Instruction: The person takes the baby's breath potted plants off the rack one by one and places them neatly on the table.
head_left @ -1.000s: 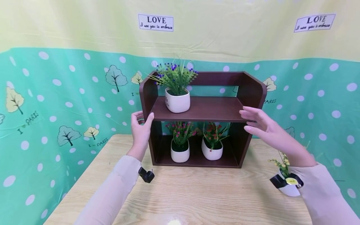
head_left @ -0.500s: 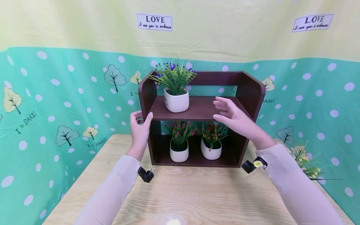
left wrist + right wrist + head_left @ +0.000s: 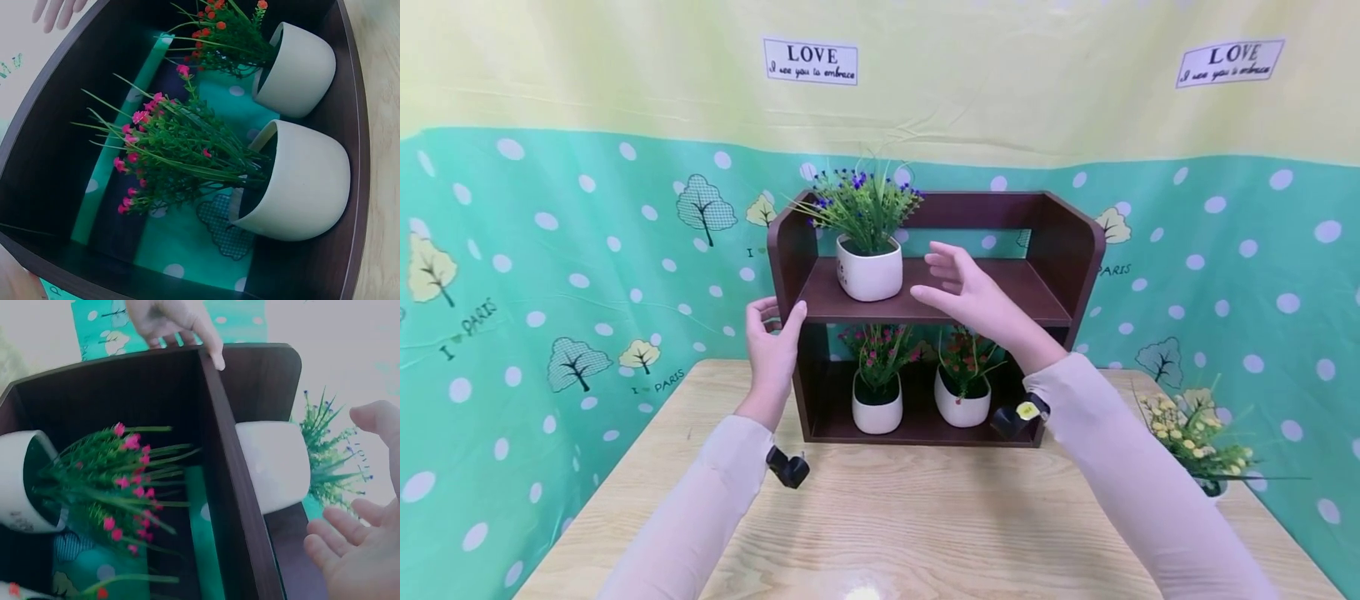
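- Curtain [image 3: 625,283] is hanging behind everything, dotted green below, yellow above.
- Your left sleeve [image 3: 700,500] is reaching in over the wood-grain table [image 3: 850,533]; a small black camera [image 3: 787,467] is sitting at the cuff.
- Your left hand [image 3: 772,350] is gripping the dark brown shelf unit [image 3: 1067,250] at its left side panel, level with the upper board: thumb is lying on the front edge, fingers are wrapping behind the outside.
- White pot with purple flowers [image 3: 870,279] is standing upright on the upper board, left half, inside that panel.
- White pot with pink flowers [image 3: 877,410] is standing in the lower compartment, roughly under the purple one.
- Your right hand [image 3: 973,300] is hovering at the front of the upper board, just right of the purple pot. Thumb and fingers are standing well apart, holding nothing; your right wrist view is showing a gap to the pot.
- White pot with red flowers [image 3: 962,406] is standing in the lower compartment, right of the pink one and apart from it.
- Your right sleeve [image 3: 1127,483] is partly covering a pot with yellow flowers [image 3: 1195,437], which is standing on the table, right of the unit.
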Motion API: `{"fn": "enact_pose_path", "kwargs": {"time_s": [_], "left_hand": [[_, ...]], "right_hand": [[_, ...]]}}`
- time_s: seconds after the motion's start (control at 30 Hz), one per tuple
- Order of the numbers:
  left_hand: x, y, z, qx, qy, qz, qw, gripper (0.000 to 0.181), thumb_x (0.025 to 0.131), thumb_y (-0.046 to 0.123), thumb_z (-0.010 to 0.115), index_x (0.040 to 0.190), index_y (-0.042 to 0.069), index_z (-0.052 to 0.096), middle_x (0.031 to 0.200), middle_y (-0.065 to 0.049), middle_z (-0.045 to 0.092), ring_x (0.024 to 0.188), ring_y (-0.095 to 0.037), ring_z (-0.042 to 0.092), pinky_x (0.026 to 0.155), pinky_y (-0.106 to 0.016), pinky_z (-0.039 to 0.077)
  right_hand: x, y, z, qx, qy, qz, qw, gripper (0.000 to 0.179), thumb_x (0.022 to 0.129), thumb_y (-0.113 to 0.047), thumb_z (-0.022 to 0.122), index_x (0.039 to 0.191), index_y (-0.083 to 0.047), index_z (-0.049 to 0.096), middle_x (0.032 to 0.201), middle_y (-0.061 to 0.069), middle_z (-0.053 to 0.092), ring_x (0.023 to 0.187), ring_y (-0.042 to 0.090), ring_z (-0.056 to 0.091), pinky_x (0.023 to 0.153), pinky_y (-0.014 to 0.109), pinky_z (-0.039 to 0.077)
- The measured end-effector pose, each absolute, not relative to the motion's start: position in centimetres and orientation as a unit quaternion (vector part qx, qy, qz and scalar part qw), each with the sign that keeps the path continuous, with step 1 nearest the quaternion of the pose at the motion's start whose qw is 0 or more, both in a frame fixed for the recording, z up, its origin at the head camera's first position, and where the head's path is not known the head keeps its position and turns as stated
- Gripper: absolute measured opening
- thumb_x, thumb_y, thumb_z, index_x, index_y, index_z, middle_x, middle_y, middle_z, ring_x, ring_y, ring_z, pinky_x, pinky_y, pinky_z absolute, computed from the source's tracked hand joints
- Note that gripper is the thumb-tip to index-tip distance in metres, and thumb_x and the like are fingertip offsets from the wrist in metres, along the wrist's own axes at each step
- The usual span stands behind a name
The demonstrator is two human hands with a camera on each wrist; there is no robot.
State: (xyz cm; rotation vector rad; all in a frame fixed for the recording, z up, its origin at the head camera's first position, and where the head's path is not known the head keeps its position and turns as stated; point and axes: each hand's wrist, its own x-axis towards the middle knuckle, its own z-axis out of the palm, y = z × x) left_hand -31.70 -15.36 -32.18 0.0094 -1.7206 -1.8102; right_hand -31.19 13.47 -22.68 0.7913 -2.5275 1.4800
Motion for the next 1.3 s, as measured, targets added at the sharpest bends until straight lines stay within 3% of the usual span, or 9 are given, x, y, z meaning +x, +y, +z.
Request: {"fn": "enact_pose_path", "kwargs": {"time_s": [0.2,0.5,1.0,1.3], "left_hand": [[-31.4,-15.5,-32.1,0.008,-0.657,-0.689,0.306,0.049,0.092,0.042,0.072,0.127,0.017,0.048,0.123,-0.003,0.051,0.108,-0.021,0.045,0.084,-0.033,0.046],[-31.5,-15.3,-32.1,0.01,-0.657,-0.688,0.309,0.049,0.092,0.039,0.073,0.126,0.015,0.048,0.121,-0.004,0.051,0.104,-0.019,0.045,0.083,-0.033,0.045],[-31.6,-15.4,-32.2,0.006,-0.655,-0.689,0.31,0.048,0.092,0.04,0.073,0.126,0.016,0.048,0.122,-0.004,0.051,0.108,-0.023,0.045,0.083,-0.032,0.046],[-31.5,-15.3,-32.1,0.007,-0.654,-0.691,0.306,0.048,0.092,0.041,0.072,0.126,0.017,0.048,0.123,-0.003,0.051,0.108,-0.02,0.045,0.084,-0.032,0.046]], "right_hand": [[-32.3,11.1,-22.6,0.222,-0.839,0.495,0.035,0.098,0.086,-0.052,0.075,0.159,-0.018,0.019,0.157,0.003,0.034,0.143,0.022,0.034,0.113,0.044,0.032],[-34.5,8.2,-23.3,0.165,-0.835,0.519,0.082,0.108,0.081,-0.057,0.078,0.16,-0.015,0.017,0.158,0.007,0.033,0.144,0.022,0.034,0.111,0.046,0.035],[-36.4,5.4,-23.4,0.137,-0.804,0.574,0.078,0.114,0.077,-0.057,0.081,0.16,-0.014,0.016,0.162,0.005,0.025,0.144,0.018,0.033,0.112,0.037,0.034],[-36.4,4.9,-23.4,0.133,-0.805,0.573,0.083,0.117,0.075,-0.055,0.083,0.16,-0.015,0.014,0.161,0.005,0.027,0.14,0.019,0.037,0.11,0.039,0.036]]}}
